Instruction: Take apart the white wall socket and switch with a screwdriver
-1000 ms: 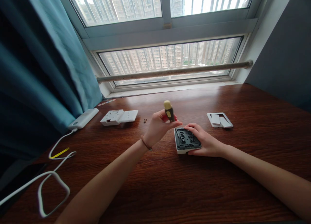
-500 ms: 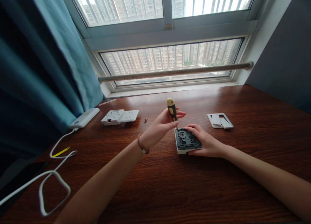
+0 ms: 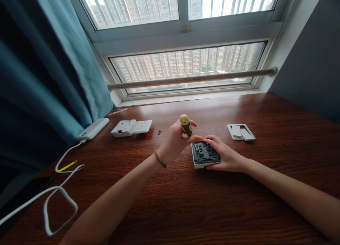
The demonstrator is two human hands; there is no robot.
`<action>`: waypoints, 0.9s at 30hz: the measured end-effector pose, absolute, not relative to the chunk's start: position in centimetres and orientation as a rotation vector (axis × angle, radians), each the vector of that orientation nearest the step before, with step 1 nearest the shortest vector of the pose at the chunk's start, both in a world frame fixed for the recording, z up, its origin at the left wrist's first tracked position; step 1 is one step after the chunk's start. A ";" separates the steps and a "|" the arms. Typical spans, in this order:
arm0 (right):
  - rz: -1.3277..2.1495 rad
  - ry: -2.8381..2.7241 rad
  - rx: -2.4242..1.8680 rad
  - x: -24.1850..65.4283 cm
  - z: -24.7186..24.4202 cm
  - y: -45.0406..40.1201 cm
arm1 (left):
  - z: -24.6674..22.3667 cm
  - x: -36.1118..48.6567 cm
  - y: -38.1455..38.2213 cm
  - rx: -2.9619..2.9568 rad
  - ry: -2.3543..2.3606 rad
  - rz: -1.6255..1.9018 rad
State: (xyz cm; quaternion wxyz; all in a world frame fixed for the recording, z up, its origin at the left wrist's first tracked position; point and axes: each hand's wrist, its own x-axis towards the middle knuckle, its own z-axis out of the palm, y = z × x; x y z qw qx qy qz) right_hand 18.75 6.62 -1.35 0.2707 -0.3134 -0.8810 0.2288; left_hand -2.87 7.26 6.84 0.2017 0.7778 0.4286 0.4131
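Observation:
My left hand (image 3: 177, 137) is closed round a screwdriver (image 3: 186, 124) with a yellow and dark handle. The handle leans toward me and to the left, and its shaft runs down to the left side of a wall switch (image 3: 206, 153). The exact spot of the tip is hard to make out. The switch lies on the table with its dark inner face up, its two rocker mechanisms bare, over a white base. Gripping the switch by its right side is my right hand (image 3: 225, 154), thumb at the near edge and fingers along the far edge.
Two small screws (image 3: 159, 132) lie left of my left hand, near a white socket with its cover (image 3: 131, 127). On the right is a white frame (image 3: 241, 132) holding loose rocker plates. A white power strip (image 3: 92, 129) and its cable (image 3: 60, 188) occupy the left.
The screwdriver handle has tilted left and toward me, lowering slightly. My left hand has turned with it, its thumb now reaching the far edge of the switch. My right hand stays put.

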 end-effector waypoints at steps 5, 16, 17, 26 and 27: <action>0.616 -2.374 -0.843 18.6 -1.2 6.6 | 8.1 -3.0 6.9 1.924 1.070 1.104; 0.624 -2.379 -0.856 18.8 -1.2 6.6 | 9.6 -4.3 7.2 1.586 0.865 0.836; 0.624 -2.378 -0.854 18.7 -1.2 6.6 | 9.4 -4.3 7.2 1.620 0.926 0.852; 0.631 -2.367 -0.836 18.7 -0.9 6.5 | 8.4 -3.3 7.2 1.748 1.042 0.980; 0.631 -2.367 -0.834 18.7 -0.9 6.5 | 8.5 -3.4 7.2 1.700 0.994 0.959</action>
